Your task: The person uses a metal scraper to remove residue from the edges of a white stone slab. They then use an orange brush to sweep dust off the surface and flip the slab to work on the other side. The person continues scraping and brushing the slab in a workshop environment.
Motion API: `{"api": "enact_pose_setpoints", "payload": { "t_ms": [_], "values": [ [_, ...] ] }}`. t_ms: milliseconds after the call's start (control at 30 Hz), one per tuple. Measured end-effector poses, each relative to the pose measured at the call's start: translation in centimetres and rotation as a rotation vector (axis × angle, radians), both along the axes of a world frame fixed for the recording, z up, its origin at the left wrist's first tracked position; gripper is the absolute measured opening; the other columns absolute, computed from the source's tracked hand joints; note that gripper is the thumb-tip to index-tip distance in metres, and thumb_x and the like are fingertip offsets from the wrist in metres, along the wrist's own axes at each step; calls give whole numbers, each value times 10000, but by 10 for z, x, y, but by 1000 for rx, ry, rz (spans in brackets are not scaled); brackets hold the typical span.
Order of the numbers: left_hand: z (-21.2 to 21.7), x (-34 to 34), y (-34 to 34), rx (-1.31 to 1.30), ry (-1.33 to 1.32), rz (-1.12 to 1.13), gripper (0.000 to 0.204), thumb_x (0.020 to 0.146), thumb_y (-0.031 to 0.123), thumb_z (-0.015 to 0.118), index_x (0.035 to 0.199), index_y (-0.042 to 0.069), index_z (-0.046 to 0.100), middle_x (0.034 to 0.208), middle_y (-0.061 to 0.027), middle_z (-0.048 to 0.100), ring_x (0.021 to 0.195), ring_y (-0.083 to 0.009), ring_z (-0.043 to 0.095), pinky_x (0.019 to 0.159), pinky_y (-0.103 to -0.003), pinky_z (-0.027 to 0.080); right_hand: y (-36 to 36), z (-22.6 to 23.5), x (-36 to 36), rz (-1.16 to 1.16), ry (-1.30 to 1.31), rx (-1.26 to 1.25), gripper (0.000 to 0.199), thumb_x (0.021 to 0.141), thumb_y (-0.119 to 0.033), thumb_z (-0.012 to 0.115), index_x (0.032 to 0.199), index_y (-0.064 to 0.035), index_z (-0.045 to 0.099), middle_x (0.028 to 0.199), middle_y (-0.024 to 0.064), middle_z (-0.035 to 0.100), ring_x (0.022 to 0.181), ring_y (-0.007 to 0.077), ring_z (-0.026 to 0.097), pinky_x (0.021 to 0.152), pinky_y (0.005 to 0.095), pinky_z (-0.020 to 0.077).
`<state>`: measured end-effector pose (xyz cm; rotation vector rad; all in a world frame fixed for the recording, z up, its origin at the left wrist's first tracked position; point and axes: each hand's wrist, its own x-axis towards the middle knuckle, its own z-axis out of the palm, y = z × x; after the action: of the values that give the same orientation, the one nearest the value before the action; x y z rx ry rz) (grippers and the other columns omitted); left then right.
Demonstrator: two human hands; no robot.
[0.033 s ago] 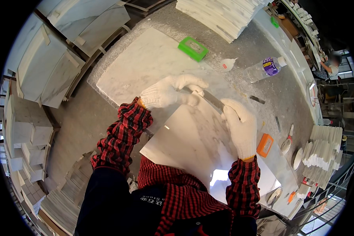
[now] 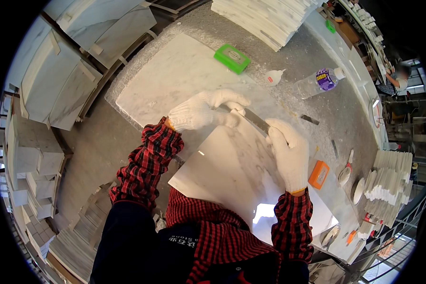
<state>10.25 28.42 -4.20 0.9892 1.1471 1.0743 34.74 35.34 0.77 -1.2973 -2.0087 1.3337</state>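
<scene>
A polished white marble tile [image 2: 227,165] with grey veins leans tilted between my body and the bench, a bright reflection near its lower right. Along its far edge lies a thin flat grey strip [image 2: 254,120], perhaps a blade. My left hand [image 2: 206,110], in a white knit glove, pinches the strip's left end over the tile's corner. At the strip's right end, my right hand [image 2: 288,149], gloved alike, has thumb and fingers closed together against it. The right fingertips are partly hidden.
A larger marble slab [image 2: 170,71] lies beneath. Around it are a green box [image 2: 232,58], a small white squeeze bottle [image 2: 274,77], a plastic bottle [image 2: 319,83], and an orange box [image 2: 319,174]. Tile stacks [image 2: 270,19] stand behind; a person [image 2: 398,80] works far right.
</scene>
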Motion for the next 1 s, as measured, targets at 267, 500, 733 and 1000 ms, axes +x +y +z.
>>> {"api": "enact_pose_setpoints", "payload": {
  "t_ms": [267, 500, 733, 1000],
  "values": [
    [-2, -1, 0, 62, 30, -26, 455, 876, -4, 733, 1315, 46, 625, 1125, -47, 677, 1054, -167, 658, 966, -324, 522, -5, -2, 3, 30, -45, 119, 226, 977, -109, 594, 1140, -3, 707, 1083, 160, 731, 836, 228, 699, 805, 324, 542],
    [-1, 0, 2, 95, 108, -36, 462, 886, -38, 720, 1330, 33, 612, 1105, -49, 687, 1019, -173, 676, 947, -336, 542, -8, -1, 4, 4, -46, 157, 229, 977, -108, 595, 1144, -2, 711, 1061, 156, 737, 828, 228, 704, 795, 325, 547],
    [1, 0, 2, 104, 133, -30, 438, 892, -36, 718, 1313, 42, 627, 1120, -39, 686, 1003, -169, 683, 930, -328, 553, -9, -2, 2, 23, -62, 188, 231, 979, -115, 588, 1141, -5, 710, 1059, 160, 732, 889, 264, 704, 822, 342, 541],
    [-2, 0, 1, 162, 158, -22, 424, 891, -37, 720, 1298, 50, 636, 1085, -32, 686, 958, -159, 684, 912, -321, 558, -11, -2, 0, 35, -118, 248, 233, 984, -118, 580, 1150, -11, 704, 1092, 167, 724, 987, 314, 691, 876, 362, 529]
  ]
}}
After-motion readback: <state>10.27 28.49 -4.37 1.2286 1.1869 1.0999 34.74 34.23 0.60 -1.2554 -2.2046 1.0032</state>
